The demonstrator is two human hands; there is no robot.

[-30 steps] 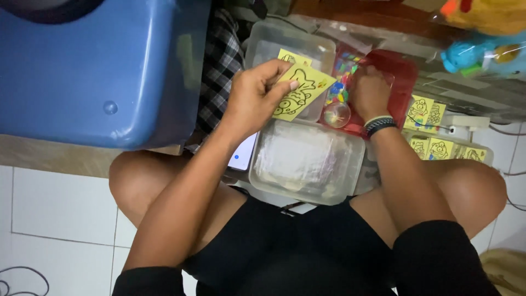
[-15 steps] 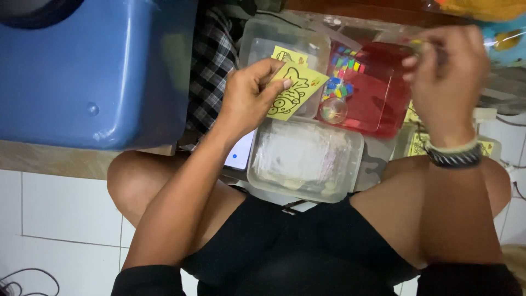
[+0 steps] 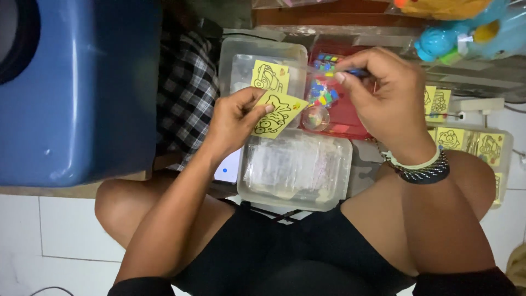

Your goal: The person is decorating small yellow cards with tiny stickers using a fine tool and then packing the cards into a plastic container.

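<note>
At the far left a big blue plastic bin (image 3: pixel 71 93) fills the corner, with a checked cloth (image 3: pixel 183 93) just beside it. Next, the left hand (image 3: pixel 233 123) pinches a yellow card with a black line drawing (image 3: pixel 276 114) between thumb and fingertips — it hangs over a clear lidded box (image 3: pixel 296 170) on the lap. Further right, the right hand (image 3: pixel 383 93) is closed around a small dark thing (image 3: pixel 356 71) — too blurred to tell what — above a red tray (image 3: pixel 342 129) of coloured bits. More yellow cards (image 3: pixel 466 142) lie at the right edge.
</note>
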